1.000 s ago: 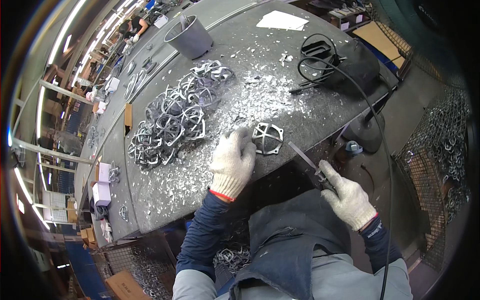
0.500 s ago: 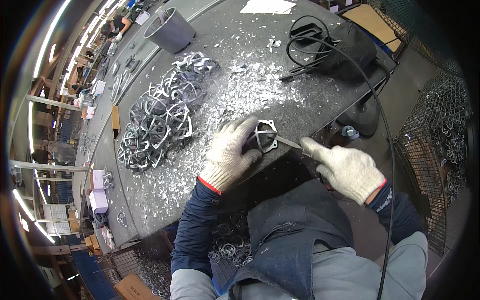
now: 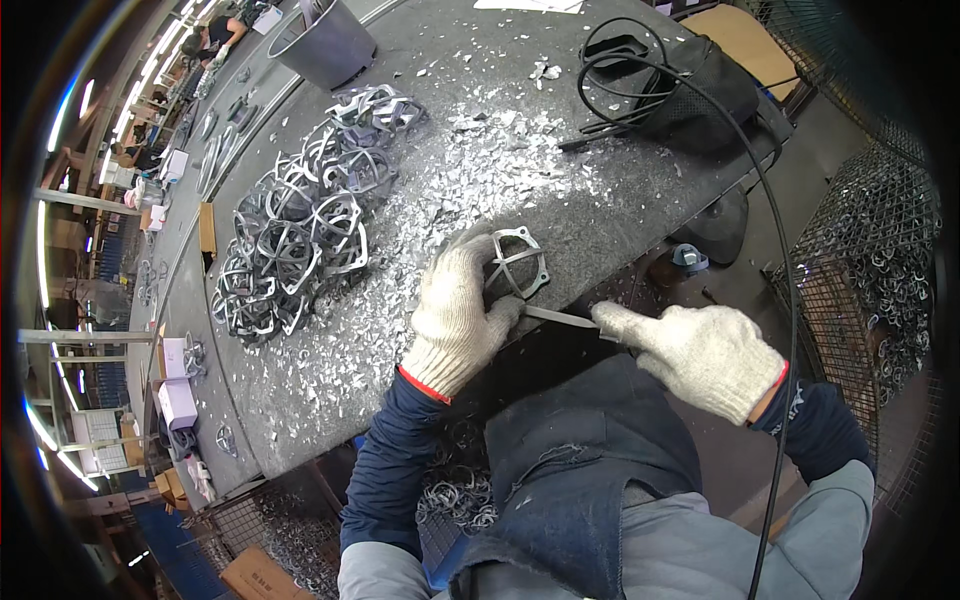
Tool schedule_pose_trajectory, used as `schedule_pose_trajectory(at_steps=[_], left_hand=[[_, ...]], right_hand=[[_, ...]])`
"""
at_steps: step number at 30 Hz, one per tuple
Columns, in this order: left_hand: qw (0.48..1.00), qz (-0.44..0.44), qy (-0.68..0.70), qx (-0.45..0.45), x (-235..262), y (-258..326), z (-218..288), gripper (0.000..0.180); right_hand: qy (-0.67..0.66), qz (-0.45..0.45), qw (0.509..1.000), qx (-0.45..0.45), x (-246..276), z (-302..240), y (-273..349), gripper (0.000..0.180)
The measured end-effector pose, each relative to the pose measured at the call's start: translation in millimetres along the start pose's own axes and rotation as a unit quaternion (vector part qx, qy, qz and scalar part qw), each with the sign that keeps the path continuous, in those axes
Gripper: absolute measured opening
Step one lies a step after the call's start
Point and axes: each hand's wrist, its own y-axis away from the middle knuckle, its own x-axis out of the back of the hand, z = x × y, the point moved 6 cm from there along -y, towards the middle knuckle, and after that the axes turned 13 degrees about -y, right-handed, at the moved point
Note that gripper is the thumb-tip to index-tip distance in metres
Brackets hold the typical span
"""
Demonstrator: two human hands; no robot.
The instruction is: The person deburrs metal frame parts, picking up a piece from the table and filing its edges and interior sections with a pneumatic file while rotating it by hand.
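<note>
My left hand [image 3: 458,312], in a white knit glove, grips a grey cast metal frame [image 3: 520,262] with a cross-shaped middle at the near edge of the dark workbench [image 3: 640,190]. My right hand [image 3: 700,355], gloved the same way, holds a thin metal file [image 3: 558,317] whose tip reaches the lower edge of the frame by my left fingers. Silver metal shavings [image 3: 480,170] lie scattered over the bench around the frame.
A heap of similar metal frames [image 3: 300,230] lies to the left. A grey bucket [image 3: 325,45] stands at the far edge. A black cable [image 3: 770,260] runs from a black bag [image 3: 700,85] down my right side. A wire basket of metal parts [image 3: 880,260] stands at right.
My right hand has brought the file in from the right up to the frame. My left hand has tilted the frame up at the bench edge.
</note>
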Motion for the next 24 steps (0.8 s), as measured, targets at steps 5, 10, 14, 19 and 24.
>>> schedule_pose_trajectory(at_steps=[5,10,14,19,24], left_hand=[[1.0,-0.005,-0.004,0.014,2.3,1.2,-2.0,0.073],[1.0,0.009,-0.016,0.004,4.3,2.0,-2.4,0.07],[0.999,0.012,-0.031,0.02,1.4,2.4,-3.1,0.068],[0.999,0.004,-0.029,0.029,4.2,0.3,-1.8,0.069],[0.998,0.021,-0.054,0.019,5.1,2.6,0.8,0.067]], right_hand=[[0.014,0.025,1.0,-0.007,7.0,3.5,4.2,0.075],[0.051,0.123,0.991,0.008,-0.2,10.3,-10.0,0.078],[0.048,0.084,0.995,0.014,-20.2,0.3,-4.8,0.073],[0.078,0.088,0.993,-0.009,-20.9,3.5,-8.2,0.075],[0.131,0.133,0.981,0.046,-18.2,5.7,-8.1,0.072]])
